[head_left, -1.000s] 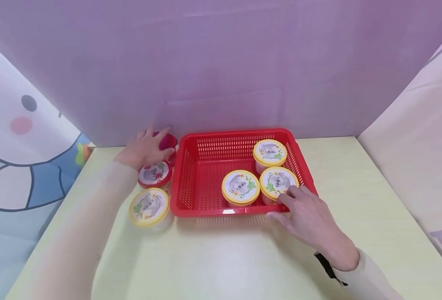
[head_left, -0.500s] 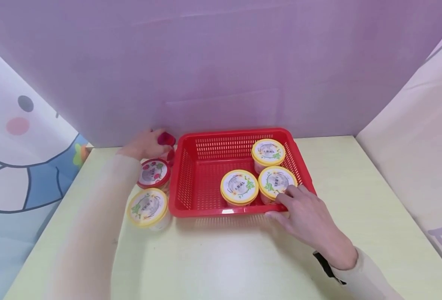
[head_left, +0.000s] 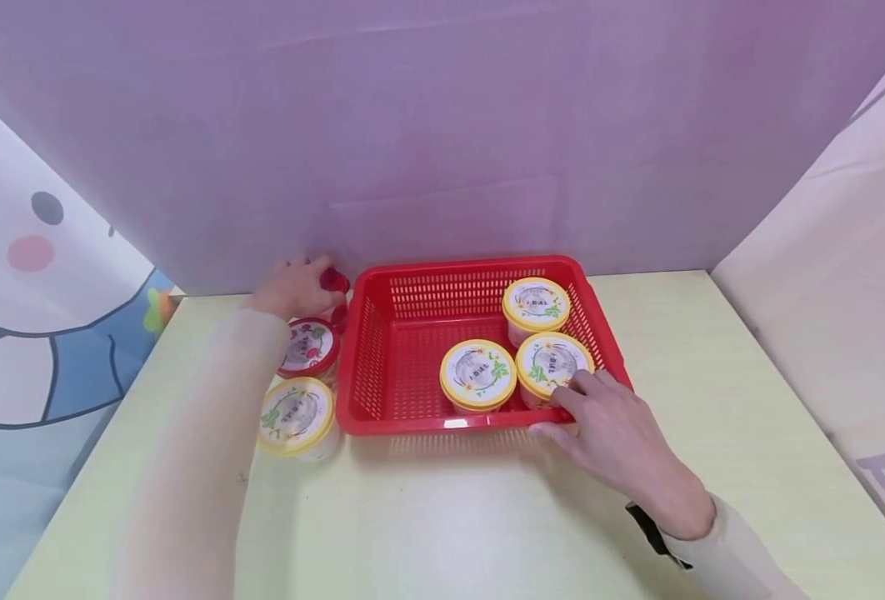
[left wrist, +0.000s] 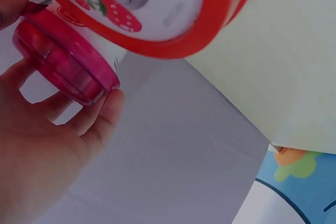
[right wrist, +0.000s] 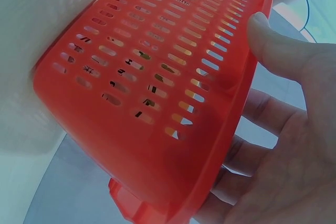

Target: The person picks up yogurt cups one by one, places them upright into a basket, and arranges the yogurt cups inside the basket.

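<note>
Behind a red-lidded tub point(head_left: 309, 347), the left hand point(head_left: 296, 287) has its fingers curled round a small container with a dark pink top point(head_left: 333, 280). In the left wrist view the left hand point(left wrist: 50, 129) grips that pink end point(left wrist: 65, 59), thumb on one side and fingers on the other. The right hand point(head_left: 622, 433) pinches the front right rim of a red basket point(head_left: 420, 427); the right wrist view shows the right hand's point(right wrist: 289, 129) thumb on the rim and fingers beyond it. Three yellow-lidded tubs point(head_left: 478, 375) stand in the basket's right part.
Another yellow-lidded tub point(head_left: 297, 417) stands left of the basket, in front of the red-lidded one. A purple cloth point(head_left: 442, 133) hangs behind the pale table point(head_left: 427, 517). Printed cloths point(head_left: 7, 358) hang at both sides.
The left hand has drawn back slightly from its spread pose over the pink-topped container, and its fingers now curl round it. The left forearm has shifted right. The right hand still grips the rim.
</note>
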Demonstrator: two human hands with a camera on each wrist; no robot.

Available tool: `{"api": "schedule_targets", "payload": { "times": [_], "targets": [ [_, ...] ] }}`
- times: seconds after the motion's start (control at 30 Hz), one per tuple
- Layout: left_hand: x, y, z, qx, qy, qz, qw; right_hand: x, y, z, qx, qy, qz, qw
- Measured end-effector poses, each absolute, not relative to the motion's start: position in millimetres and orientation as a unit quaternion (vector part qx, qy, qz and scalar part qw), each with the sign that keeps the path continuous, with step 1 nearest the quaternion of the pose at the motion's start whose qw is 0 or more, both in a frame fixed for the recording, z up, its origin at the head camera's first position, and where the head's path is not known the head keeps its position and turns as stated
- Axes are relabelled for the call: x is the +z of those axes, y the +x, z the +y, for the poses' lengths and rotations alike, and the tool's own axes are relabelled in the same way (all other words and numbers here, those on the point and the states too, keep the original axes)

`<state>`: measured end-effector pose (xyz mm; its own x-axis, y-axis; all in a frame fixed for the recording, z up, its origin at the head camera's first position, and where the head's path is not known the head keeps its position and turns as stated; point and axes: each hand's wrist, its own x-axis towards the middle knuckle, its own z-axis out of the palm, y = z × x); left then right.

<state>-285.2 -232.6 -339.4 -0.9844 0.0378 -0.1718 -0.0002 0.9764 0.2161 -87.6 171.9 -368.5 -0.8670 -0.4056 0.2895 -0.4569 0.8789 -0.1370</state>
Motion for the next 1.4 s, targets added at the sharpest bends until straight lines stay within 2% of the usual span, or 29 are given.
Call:
{"api": "schedule_targets", "payload": {
  "times": [0.23,0.5,1.4],
  "targets": [
    [-341,-282,-233,0.112,0.010,0.990,0.090,-370,-88,173,0.100,0.230,-0.959,0.129],
    [-338,-278,-240,0.106,0.022,0.992,0.069,-372,-89,170,0.102,0.239,-0.956,0.136],
    [-300,-267,-232,0.084,0.062,0.995,0.009,-367,-90,173,0.091,0.246,-0.958,0.115]
  ]
}}
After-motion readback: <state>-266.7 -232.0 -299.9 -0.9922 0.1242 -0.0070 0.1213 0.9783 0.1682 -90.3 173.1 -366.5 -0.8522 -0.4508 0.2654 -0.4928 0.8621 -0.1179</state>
